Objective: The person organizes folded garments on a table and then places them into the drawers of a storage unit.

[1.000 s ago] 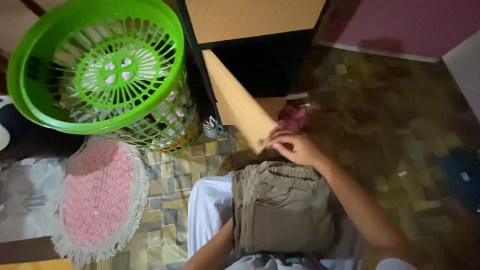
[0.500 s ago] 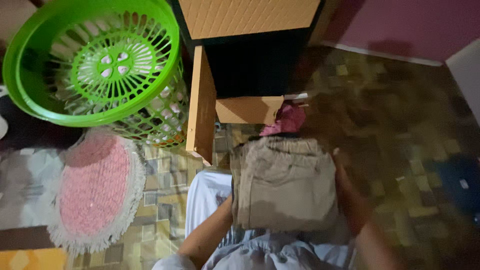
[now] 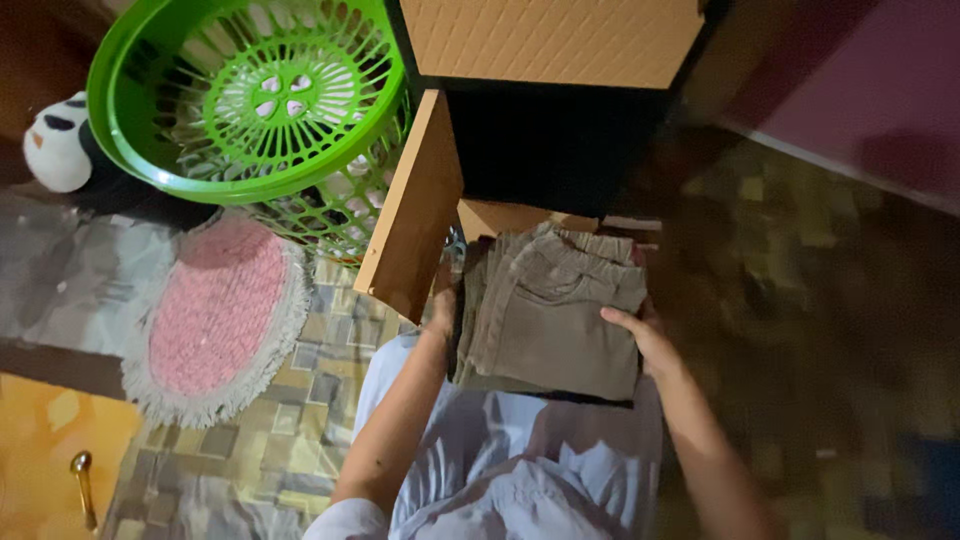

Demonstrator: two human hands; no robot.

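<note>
Folded khaki trousers [image 3: 550,315] gripped at both sides, held before an open cabinet.

Left hand [image 3: 441,312] clamped on the stack's left edge, right hand [image 3: 643,338] closed over the right edge with thumb on top; both forearms reaching forward from the lap, elbows bent. Best kept level and squeezed evenly so the folds stay stacked, well clear of the open wooden door [image 3: 412,215] just left. Beyond: dark cabinet opening [image 3: 540,150], green plastic basket [image 3: 240,100], pink round mat [image 3: 215,305] on the tiled floor [image 3: 320,360].
</note>
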